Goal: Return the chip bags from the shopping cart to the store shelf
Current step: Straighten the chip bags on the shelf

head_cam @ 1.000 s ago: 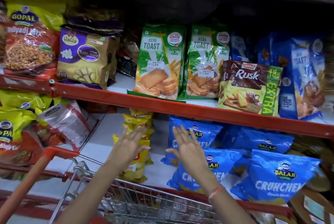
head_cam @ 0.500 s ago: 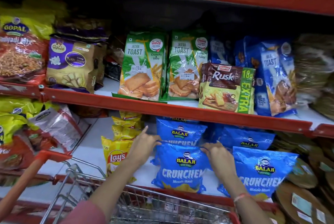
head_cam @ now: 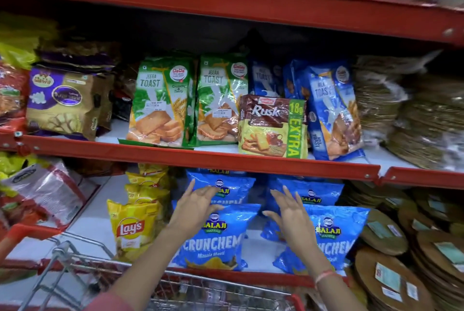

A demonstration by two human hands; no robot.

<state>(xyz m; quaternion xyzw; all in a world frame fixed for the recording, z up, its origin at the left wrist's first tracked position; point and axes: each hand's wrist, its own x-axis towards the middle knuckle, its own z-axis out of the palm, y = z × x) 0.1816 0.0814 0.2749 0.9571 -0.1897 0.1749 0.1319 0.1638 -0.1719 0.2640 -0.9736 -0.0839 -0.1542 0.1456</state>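
Note:
A blue Balaji Crunchem chip bag [head_cam: 216,238] stands upright at the front of the lower shelf [head_cam: 256,248]. My left hand [head_cam: 193,206] hovers at its top left corner, fingers spread, holding nothing. My right hand [head_cam: 292,213] is open just right of the bag, in front of a second blue Crunchem bag [head_cam: 334,235]. More blue bags [head_cam: 226,186] stand behind. Yellow Lay's bags [head_cam: 133,228] stand in a row to the left. The wire shopping cart [head_cam: 200,290] is below my arms; its contents are hidden.
The red shelf edge [head_cam: 200,157] above carries toast packs [head_cam: 160,102] and a Rusk pack [head_cam: 272,126]. Stacks of round papad [head_cam: 406,248] fill the right side. Snack packets [head_cam: 42,192] lie at the left, beside the cart's red handle [head_cam: 27,230].
Both hands have let go of the front blue bag, which now stands on the shelf, and have opened with fingers spread. The view has tilted up and closer.

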